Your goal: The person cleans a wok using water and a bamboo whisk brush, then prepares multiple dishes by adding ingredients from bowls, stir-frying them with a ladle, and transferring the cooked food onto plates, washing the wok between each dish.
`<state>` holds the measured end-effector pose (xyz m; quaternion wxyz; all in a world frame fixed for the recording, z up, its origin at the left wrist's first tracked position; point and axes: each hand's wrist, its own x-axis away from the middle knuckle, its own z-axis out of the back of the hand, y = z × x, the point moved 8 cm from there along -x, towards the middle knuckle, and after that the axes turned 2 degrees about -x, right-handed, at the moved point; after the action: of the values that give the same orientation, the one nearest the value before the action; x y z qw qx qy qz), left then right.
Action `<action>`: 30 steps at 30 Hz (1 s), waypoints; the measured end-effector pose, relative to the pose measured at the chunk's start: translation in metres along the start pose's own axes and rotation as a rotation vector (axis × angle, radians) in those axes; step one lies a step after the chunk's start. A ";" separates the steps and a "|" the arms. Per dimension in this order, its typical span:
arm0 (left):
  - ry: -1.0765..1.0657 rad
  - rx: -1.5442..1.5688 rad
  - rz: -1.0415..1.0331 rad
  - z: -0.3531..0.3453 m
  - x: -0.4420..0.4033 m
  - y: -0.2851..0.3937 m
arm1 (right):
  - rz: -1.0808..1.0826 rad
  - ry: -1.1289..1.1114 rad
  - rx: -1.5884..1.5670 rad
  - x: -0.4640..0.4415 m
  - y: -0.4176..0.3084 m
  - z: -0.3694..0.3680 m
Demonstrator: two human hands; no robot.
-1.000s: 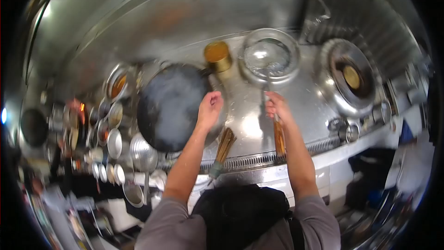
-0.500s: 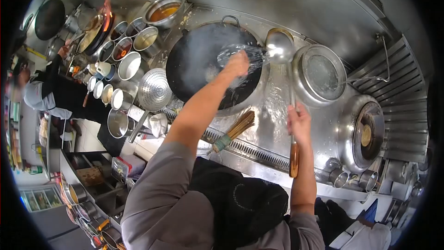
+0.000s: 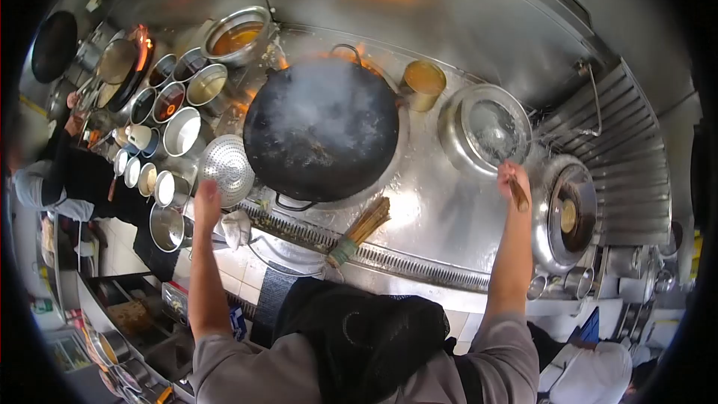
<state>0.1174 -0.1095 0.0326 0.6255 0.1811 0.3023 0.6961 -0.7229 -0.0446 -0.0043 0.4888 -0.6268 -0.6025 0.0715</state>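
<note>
In my right hand (image 3: 513,173) is the ladle's wooden handle (image 3: 520,197), with the fingers closed round it. This hand is at the near edge of a round metal pot (image 3: 451,138) of bubbling water; I cannot make out the ladle's bowl. My left hand (image 3: 207,203) is closed at the handle end of a perforated skimmer (image 3: 226,167), and it covers most of that handle. Between both hands stands a big black wok (image 3: 329,172) with steam rising from it and a little dark residue inside. Flames show behind its rim.
Left of the wok are a metal pot of orange liquid (image 3: 238,40) and several seasoning containers (image 3: 182,132). A bamboo brush (image 3: 360,229) lies in front. A tin (image 3: 424,84) stands behind, and a lidded pot (image 3: 572,213) at right. Another person (image 3: 56,179) works at far left.
My left hand has left the wok and moved left to the skimmer. My right hand has carried the ladle right to the water pot. Water no longer splashes in the wok; flames now show.
</note>
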 end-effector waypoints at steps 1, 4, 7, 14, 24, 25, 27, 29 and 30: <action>0.007 -0.033 0.090 0.019 0.014 -0.015 | -0.045 -0.101 -0.141 0.005 0.000 -0.017; 0.091 -0.220 0.082 0.044 0.044 -0.072 | -0.165 0.066 -0.193 0.023 -0.007 -0.051; 0.097 -0.354 -0.035 0.049 0.064 -0.091 | 0.123 0.107 0.140 0.029 -0.038 -0.111; 0.051 -0.010 -0.188 0.011 0.054 0.070 | 0.305 0.082 0.643 -0.019 -0.059 -0.233; -0.141 0.208 -0.196 -0.009 0.059 0.095 | 0.764 0.697 1.516 0.049 -0.026 -0.066; -0.179 0.175 -0.227 -0.015 0.054 0.104 | 0.590 0.699 1.590 0.041 -0.024 -0.038; -0.246 0.191 -0.206 -0.036 0.039 0.131 | 0.520 0.667 1.725 0.015 -0.020 0.000; -0.254 0.171 -0.327 -0.051 0.029 0.180 | 0.267 0.489 1.355 0.010 -0.015 0.016; -0.315 0.206 -0.347 -0.061 0.024 0.206 | 0.188 0.444 1.223 0.016 -0.009 0.024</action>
<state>-0.0819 -0.1047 0.1171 0.7532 0.2955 0.2968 0.5072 -0.7416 -0.0210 -0.0024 0.8612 -0.2859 -0.2810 0.3125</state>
